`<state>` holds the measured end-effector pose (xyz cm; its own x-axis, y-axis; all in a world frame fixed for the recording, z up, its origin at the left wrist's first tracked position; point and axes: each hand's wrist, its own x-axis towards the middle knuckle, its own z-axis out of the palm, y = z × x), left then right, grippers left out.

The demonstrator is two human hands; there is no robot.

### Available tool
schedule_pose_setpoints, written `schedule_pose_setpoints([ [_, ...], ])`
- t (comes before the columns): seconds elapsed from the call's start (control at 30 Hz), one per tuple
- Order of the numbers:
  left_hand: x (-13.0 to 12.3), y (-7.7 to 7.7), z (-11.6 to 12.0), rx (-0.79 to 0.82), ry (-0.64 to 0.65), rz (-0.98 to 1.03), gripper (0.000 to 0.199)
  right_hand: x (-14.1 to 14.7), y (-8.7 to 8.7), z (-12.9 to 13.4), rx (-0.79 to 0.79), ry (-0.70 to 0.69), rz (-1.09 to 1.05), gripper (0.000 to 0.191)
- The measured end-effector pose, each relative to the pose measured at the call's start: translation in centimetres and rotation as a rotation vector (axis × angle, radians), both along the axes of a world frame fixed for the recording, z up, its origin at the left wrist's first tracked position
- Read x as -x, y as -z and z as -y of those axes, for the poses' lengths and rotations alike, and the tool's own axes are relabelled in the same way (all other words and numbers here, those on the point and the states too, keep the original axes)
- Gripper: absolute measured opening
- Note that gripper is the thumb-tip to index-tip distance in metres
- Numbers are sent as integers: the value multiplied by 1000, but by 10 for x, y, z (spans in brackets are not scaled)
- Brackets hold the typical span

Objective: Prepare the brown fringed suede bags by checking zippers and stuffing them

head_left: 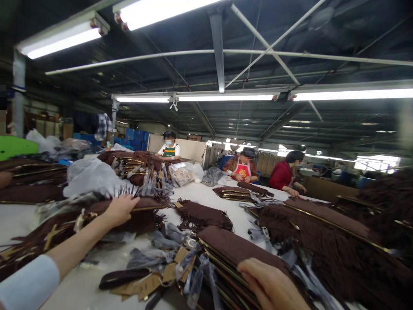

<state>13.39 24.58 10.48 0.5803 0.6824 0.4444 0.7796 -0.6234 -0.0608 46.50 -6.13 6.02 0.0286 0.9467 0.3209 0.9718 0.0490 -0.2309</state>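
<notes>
My left hand point(121, 210) reaches out over a brown fringed pouch point(146, 203) on a pile at the left, fingers stretched out along its top. Close to me, my right hand point(269, 282) rests on a stack of brown zippered pouches point(238, 247), its fingers extended at the stack's near side. Gold zippers show along the stack's edge. Brown card tags point(150, 284) and straps in clear plastic wrap hang from its left end. A single fringed pouch point(204, 215) lies flat between the two piles. Neither hand visibly lifts anything.
High piles of fringed brown pouches point(325, 228) fill the right side. Clear plastic bags point(92, 176) and further pouch stacks point(235, 193) stand farther back on the white table point(193, 193). Several people work across it, one in a red apron point(243, 170). Tube lights hang overhead.
</notes>
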Motion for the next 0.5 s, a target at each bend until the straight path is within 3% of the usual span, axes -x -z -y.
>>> schedule_pose_setpoints([
  [0.1, -35, 37, 20, 112, 162, -12, 49, 40, -2, -48, 26, -67, 192, 31],
  [0.2, -91, 58, 41, 185, 379, 0, 52, 69, 1, -88, 43, -175, 295, 31],
  [0.33, -150, 65, 54, 256, 666, -30, 55, 82, 8, -117, 65, -233, 330, 30],
  [0.43, -167, 64, 55, 281, 792, -73, 41, 65, 5, -119, 39, -250, 240, 24],
  [0.5, -167, 64, 58, 267, 799, -84, 34, 44, 1, -113, -11, -229, 122, 22],
])
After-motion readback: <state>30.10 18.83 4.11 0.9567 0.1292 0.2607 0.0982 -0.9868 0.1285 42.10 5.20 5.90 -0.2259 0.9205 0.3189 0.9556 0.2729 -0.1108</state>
